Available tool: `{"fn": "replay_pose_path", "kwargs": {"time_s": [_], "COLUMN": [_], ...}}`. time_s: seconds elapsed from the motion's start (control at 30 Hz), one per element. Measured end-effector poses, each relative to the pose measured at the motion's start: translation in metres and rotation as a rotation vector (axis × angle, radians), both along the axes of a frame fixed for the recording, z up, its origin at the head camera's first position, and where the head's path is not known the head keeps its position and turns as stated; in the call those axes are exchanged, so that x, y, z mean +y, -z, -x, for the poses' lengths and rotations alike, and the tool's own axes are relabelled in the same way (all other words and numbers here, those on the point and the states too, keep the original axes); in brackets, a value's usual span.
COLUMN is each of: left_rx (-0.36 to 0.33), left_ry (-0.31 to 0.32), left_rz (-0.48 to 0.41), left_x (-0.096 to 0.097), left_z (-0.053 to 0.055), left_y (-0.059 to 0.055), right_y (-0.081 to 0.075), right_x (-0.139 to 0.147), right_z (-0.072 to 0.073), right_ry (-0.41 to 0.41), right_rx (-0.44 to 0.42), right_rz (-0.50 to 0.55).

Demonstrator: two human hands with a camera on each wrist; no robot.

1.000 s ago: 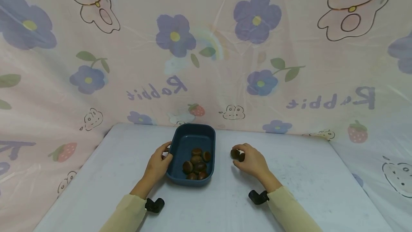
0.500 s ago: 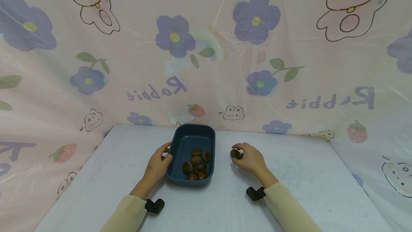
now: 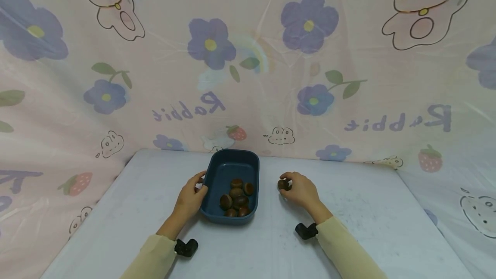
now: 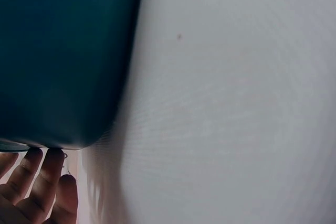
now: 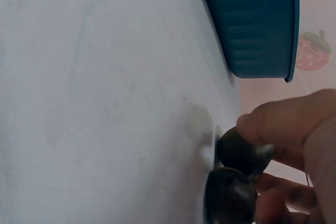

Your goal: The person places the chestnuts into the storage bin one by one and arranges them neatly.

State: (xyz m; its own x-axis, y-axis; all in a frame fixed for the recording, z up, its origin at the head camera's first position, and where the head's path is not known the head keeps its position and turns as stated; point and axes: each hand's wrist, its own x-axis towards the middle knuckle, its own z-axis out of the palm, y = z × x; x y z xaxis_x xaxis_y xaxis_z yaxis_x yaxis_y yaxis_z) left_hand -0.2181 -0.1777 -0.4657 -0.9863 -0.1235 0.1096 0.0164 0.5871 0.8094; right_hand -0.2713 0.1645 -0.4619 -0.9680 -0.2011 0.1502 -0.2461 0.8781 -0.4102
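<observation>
A dark blue rectangular container point(image 3: 228, 171) stands on the white table with several brown chestnuts point(image 3: 240, 202) inside. My left hand point(image 3: 190, 197) is at its left side; in the left wrist view the fingertips point(image 4: 51, 156) touch the outer wall. To the right of the container, my right hand point(image 3: 303, 192) has its thumb and fingers round chestnuts at the tabletop. In the right wrist view, one dark chestnut point(image 5: 241, 153) is under the thumb, and a second chestnut point(image 5: 229, 198) sits against it beside the other fingers. The hand partly hides both in the head view.
A white-covered table point(image 3: 368, 218) spreads around the container and both hands. Behind it hangs a pale curtain point(image 3: 255, 89) printed with flowers and rabbits. A black wrist device point(image 3: 306, 230) is on the right wrist, another black wrist device point(image 3: 186, 248) on the left.
My right hand and forearm have shifted slightly left, and the fingers have closed in round the chestnuts. The second chestnut is now mostly covered in the head view. The left hand and container stay put.
</observation>
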Motion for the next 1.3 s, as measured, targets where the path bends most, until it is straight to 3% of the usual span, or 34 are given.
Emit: {"fn": "replay_pose_path", "kwargs": {"time_s": [0.8,1.3], "left_rx": [0.003,0.006], "left_ry": [0.006,0.004], "left_rz": [0.010,0.014], "left_x": [-0.0014,-0.0009], "left_z": [0.0004,-0.0002], "left_y": [0.0009,0.0004], "right_y": [0.0017,-0.0018], "right_x": [-0.0054,-0.0055], "right_z": [0.0014,-0.0021], "right_ry": [0.014,0.011], "right_rx": [-0.023,-0.015], "right_rz": [0.017,0.087]}}
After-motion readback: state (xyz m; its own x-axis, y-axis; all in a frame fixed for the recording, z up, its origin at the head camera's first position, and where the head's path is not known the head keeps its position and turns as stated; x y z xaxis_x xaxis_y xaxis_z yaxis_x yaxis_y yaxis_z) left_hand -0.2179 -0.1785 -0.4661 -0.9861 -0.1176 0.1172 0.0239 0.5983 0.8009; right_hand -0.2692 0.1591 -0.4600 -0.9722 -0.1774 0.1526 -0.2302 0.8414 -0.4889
